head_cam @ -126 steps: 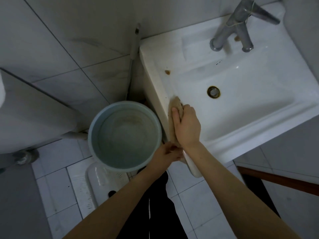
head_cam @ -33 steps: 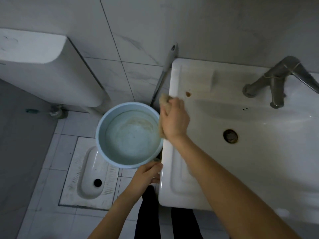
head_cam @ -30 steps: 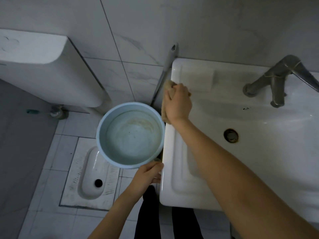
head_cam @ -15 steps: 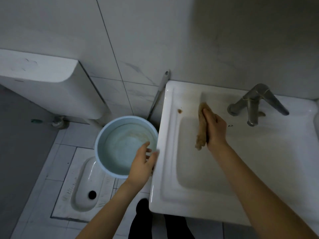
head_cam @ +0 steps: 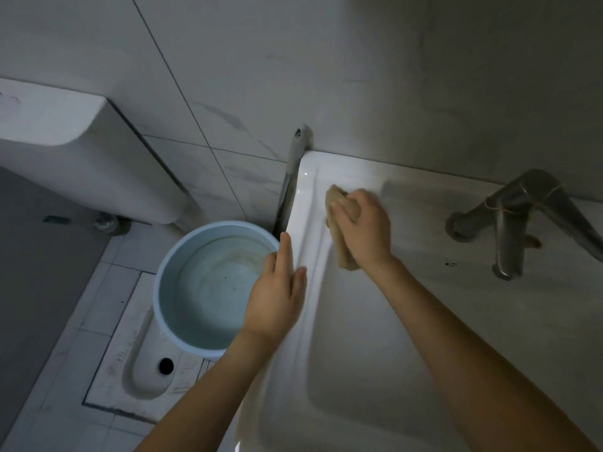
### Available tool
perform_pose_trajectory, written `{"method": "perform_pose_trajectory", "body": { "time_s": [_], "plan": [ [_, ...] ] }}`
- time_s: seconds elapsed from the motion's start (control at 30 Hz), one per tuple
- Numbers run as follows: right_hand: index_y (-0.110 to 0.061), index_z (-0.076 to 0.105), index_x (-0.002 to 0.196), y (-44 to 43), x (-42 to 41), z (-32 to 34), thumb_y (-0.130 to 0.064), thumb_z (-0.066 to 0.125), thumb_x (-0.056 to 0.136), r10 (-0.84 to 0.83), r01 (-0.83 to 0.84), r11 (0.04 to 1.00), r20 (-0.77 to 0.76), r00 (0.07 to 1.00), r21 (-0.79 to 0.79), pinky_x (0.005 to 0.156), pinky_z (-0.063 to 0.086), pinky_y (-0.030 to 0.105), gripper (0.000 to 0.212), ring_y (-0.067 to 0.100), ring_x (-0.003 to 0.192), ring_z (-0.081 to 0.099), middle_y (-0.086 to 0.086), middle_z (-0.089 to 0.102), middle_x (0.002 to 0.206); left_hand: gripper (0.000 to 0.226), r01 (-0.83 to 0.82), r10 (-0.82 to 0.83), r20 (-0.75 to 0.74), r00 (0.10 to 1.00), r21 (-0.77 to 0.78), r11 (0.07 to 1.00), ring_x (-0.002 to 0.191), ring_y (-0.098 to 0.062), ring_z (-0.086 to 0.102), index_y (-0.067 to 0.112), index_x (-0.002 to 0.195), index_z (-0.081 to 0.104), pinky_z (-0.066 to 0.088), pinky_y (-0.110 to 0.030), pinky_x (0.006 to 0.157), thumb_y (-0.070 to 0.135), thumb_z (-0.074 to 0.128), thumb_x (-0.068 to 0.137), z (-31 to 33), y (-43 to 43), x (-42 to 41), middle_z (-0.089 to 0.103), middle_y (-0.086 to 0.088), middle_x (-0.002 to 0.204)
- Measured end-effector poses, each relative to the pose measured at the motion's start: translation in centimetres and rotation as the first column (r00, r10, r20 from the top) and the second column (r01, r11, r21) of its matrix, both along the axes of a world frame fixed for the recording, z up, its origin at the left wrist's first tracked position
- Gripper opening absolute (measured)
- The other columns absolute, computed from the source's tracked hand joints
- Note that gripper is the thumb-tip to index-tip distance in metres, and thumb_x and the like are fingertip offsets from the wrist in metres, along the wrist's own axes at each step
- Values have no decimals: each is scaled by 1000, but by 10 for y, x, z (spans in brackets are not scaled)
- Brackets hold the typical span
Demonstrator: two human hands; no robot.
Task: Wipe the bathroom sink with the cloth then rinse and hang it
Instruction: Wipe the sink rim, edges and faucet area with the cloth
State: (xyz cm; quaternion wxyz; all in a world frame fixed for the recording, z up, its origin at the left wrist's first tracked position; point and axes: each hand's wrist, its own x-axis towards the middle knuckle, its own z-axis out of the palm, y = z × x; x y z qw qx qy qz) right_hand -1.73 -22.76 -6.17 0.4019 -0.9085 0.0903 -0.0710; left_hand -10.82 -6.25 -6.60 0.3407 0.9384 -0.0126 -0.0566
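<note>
The white bathroom sink (head_cam: 359,370) fills the right half of the view. My right hand (head_cam: 363,228) presses a tan cloth (head_cam: 339,210) onto the sink's back left corner, fingers closed over it; the cloth's lower end hangs toward the basin. My left hand (head_cam: 275,295) rests flat on the sink's left rim with its fingers apart and holds nothing. A metal tap (head_cam: 518,213) stands at the back right of the sink. The drain is hidden behind my right arm.
A light blue bucket (head_cam: 182,256) with a little water stands on the floor just left of the sink. A squat toilet pan (head_cam: 140,363) lies under it, a white cistern (head_cam: 81,158) hangs on the left wall, and a grey handle (head_cam: 295,158) leans in the corner.
My right hand has slid the cloth left to the sink's back left corner, covering the brown spot. My left hand has risen from beside the bucket onto the sink's left rim.
</note>
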Motion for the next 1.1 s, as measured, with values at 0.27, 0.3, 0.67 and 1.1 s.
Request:
{"method": "perform_pose_trajectory", "body": {
  "time_s": [0.27, 0.3, 0.67, 1.1],
  "plan": [
    [-8, 64, 94, -2, -32, -17, -41, 49, 93, 374, -329, 884, 80, 924, -333, 58, 50, 36, 36, 33, 77, 64, 11, 65, 95, 63, -31, 31, -13, 999, -1, 1000, 100, -30, 59, 21, 153, 10, 52, -39, 80, 36, 40, 99, 4, -4, 1, 46, -12, 137],
    [-8, 63, 91, -11, -22, -18, -43, 46, 92, 387, -330, 867, 87, 918, -372, 54, 51, 38, 39, 36, 74, 63, 12, 64, 92, 63, -29, 29, -12, 1000, -6, 1000, 101, -30, 59, 21, 153, 10, 51, -37, 81, 36, 39, 99, 5, -4, 1, 46, -12, 138],
    [-15, 59, 87, -2, -63, -10, -51, 43, 91, 429, -423, 892, 5, 903, -159, 65, 49, 37, 39, 32, 83, 62, 9, 64, 94, 59, -72, 67, -44, 997, -116, 991, 120, -25, 52, 21, 152, 21, 36, -24, 96, 28, 30, 94, 3, 1, 1, 48, -7, 141],
    [-16, 60, 99, 14, -97, -14, -39, 59, 91, 394, -400, 910, -66, 917, -112, 73, 51, 37, 25, 26, 91, 63, 1, 63, 106, 55, -96, 83, -73, 994, -188, 978, 121, -23, 52, 25, 151, 22, 36, -24, 98, 18, 35, 99, 1, 4, 0, 50, -6, 142]
  ]
}}
